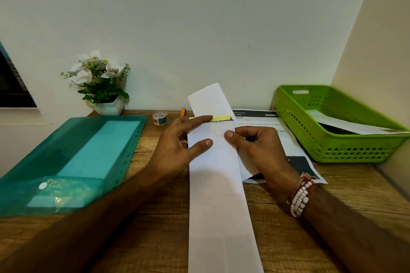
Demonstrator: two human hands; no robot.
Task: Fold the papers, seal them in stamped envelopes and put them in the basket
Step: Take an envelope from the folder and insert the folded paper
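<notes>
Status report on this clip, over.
Left hand presses paper, right hand pinches its edge. Folded lengthwise, not yet enveloped. One envelope in basket. Nothing in the way.

Matt white paper (218,195) is lying on the grainy wooden desk (159,228); a translucent teal plastic folder (66,155) is gleaming; the perforated green plastic basket (328,153) is looking smooth.
</notes>
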